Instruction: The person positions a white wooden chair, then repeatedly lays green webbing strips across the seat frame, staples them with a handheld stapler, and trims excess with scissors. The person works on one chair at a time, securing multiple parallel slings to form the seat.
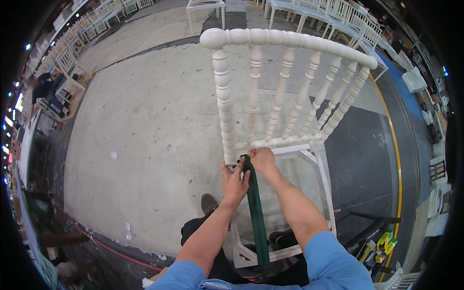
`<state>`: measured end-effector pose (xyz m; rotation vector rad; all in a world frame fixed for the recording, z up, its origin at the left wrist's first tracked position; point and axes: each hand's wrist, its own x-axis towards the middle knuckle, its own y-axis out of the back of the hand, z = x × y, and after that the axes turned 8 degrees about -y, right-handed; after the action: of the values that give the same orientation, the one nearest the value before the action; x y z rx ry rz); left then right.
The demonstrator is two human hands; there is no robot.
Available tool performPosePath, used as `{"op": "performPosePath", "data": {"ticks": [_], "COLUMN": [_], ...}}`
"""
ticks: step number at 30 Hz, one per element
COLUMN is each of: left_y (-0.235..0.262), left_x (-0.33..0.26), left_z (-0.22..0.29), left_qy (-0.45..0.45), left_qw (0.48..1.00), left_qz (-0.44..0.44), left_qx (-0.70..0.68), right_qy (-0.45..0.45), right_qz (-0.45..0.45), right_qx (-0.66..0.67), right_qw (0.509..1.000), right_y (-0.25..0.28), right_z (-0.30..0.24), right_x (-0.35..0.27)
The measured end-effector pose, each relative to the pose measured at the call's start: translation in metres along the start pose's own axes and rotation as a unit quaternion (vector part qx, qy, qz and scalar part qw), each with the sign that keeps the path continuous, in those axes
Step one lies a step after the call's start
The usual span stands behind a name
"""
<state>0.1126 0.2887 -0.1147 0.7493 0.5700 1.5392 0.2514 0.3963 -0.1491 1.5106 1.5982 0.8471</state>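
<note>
Over grey concrete floor (145, 121), we're at work: left hand (234, 187) fingers spread, right hand (262, 160) pinching the flat dark-green strap (257, 227), presumably steadying it on the white spindle-backed wooden chair (280, 141).

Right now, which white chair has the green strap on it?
The nearest white chair, right in front of you: the green strap lies front to back across its seat frame. Other white chairs stand farther off, with none visible.

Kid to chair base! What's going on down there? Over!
Left hand, right hand: both at green strip's far end, beside chair back's foot. Strip running front to back. Nothing seen blocking the hands. Over.
</note>
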Motion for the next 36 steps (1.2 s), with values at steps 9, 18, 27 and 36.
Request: {"op": "performPosePath", "data": {"ticks": [9,18,27,36], "left_y": [-0.016,-0.022,-0.015,-0.002], "left_x": [0.005,-0.001,0.004,-0.002], "left_z": [-0.013,0.002,0.004,0.016], "left_qy": [0.042,-0.016,0.019,0.078], "left_qw": [0.995,0.986,0.990,0.990], "left_qz": [-0.088,-0.095,-0.118,-0.079], "left_qx": [0.037,0.134,0.081,0.085], "right_qy": [-0.102,-0.358,-0.705,-0.519], "right_qz": [0.008,0.267,0.133,0.284], "right_qx": [0.247,0.282,-0.079,0.228], "right_qw": [0.964,0.849,0.692,0.773], "right_y": [0.031,0.207,0.305,0.324], "right_z": [0.002,0.170,0.378,0.355], "right_x": [-0.031,-0.353,-0.530,-0.506]}}
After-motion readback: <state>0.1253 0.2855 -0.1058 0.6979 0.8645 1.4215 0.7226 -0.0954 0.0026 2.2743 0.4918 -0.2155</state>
